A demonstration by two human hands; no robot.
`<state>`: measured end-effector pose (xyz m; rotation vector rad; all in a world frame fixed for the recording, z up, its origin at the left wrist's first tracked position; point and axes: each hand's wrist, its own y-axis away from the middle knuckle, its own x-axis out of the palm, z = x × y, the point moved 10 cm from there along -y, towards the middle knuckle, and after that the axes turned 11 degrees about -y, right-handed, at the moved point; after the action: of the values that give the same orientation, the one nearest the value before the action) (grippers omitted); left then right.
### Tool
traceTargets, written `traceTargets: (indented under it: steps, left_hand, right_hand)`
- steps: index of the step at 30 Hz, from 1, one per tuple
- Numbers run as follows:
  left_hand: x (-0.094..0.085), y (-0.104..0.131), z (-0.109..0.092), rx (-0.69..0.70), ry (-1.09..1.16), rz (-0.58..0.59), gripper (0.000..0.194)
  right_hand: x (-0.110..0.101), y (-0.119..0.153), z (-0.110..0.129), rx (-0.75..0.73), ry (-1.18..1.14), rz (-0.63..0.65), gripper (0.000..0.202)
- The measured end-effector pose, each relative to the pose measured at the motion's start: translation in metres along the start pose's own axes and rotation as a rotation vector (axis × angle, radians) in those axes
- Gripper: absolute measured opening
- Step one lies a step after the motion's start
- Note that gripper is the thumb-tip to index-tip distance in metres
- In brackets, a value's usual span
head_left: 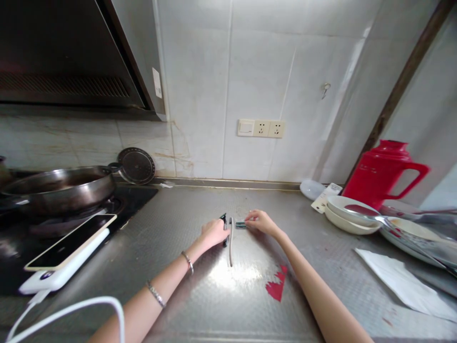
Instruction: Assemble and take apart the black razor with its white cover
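My left hand (215,232) is closed on a narrow black object (224,240), which stands out past the fingertips at both ends. Its kind I cannot make out. Close by on the right lies a thin grey strip (231,247), lengthwise on the metal counter. Beyond that strip, the fingers of my right hand (260,222) pinch the right end of a short dark green piece (240,224), flat and too small to name. A red paper scrap (276,284) with a jagged edge rests nearer to me, beside my right forearm.
A steel pan (60,188) sits on the stove at left, near a phone (71,240) on a white power bank (53,286) with a cable. At right stand a red thermos flask (380,174), stacked bowls (352,226) and a white paper sheet (400,281).
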<state>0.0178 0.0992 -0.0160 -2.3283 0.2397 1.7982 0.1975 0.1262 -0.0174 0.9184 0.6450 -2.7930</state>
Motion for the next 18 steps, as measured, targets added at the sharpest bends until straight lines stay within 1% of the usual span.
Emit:
traceTargets:
  steps: [5, 10, 15, 18]
  left_hand:
    - [0.0001, -0.001, 0.0014, -0.008, 0.011, -0.019, 0.021]
    - [0.0002, 0.0008, -0.0008, -0.003, -0.027, 0.005, 0.021]
    - [-0.0021, 0.0009, -0.0009, -0.002, -0.007, -0.018, 0.02]
    - [-0.0005, -0.0004, -0.0007, 0.008, -0.02, -0.016, 0.02]
  right_hand:
    - [0.0039, -0.0013, 0.0008, -0.027, 0.024, 0.024, 0.018]
    - [0.006, -0.0023, 0.0, -0.029, 0.029, 0.033, 0.017]
    - [0.0053, -0.001, 0.0061, -0.026, 0.034, 0.032, 0.016]
    - [0.0041, -0.0001, 0.0096, -0.028, 0.026, 0.025, 0.015]
